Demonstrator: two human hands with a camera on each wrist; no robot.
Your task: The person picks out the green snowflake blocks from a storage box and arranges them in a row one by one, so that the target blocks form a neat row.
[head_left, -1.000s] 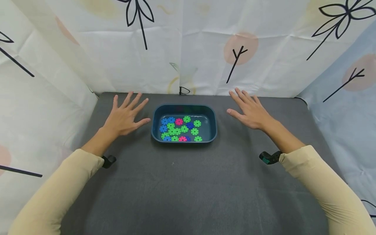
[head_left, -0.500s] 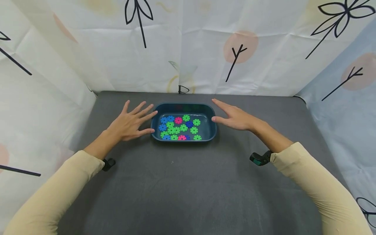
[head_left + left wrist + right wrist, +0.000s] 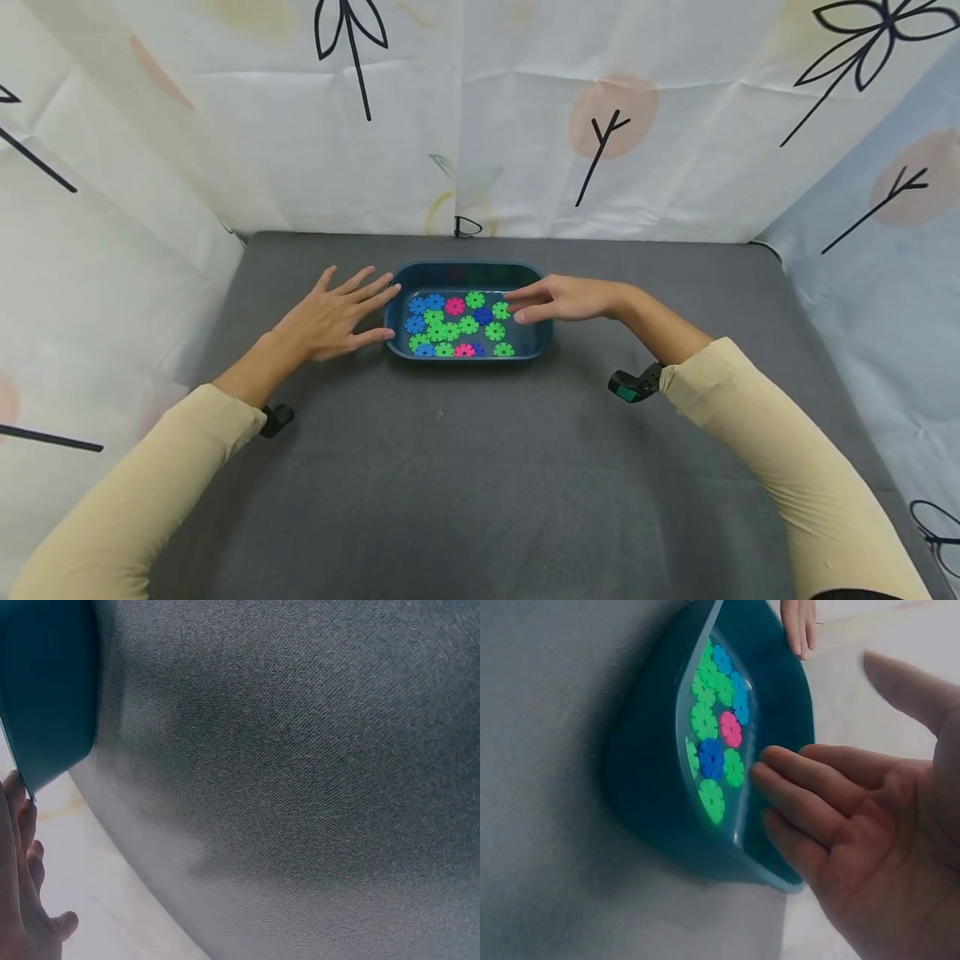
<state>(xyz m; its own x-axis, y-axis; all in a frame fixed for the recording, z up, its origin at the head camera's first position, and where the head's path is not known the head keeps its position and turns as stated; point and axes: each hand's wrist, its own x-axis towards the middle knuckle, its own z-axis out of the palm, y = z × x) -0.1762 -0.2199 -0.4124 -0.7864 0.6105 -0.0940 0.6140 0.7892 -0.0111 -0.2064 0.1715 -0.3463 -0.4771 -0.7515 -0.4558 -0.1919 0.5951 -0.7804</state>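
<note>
A dark teal plastic tub (image 3: 468,271) stands on the grey tabletop, holding several notched discs: green (image 3: 468,325), light blue (image 3: 415,325), dark blue (image 3: 483,316) and pink (image 3: 454,306). My left hand (image 3: 322,321) is at the tub's left end, its spread fingers at the rim; the left wrist view shows fingertips (image 3: 27,814) by the tub's edge. Over the tub's right end reaches my right hand (image 3: 570,298), with nothing held. In the right wrist view its fingers (image 3: 810,787) are slightly bent above the discs, thumb apart.
The grey cloth-covered table (image 3: 450,467) spreads out in front of the tub. Behind it hangs a white patterned curtain (image 3: 510,125), with more cloth along the left and right sides. A dark wrist camera (image 3: 636,383) sits at the right sleeve.
My right hand has swung left and inward, from beside the tub to over its right end. The left hand moved right to the rim and then stayed there. The discs have not moved.
</note>
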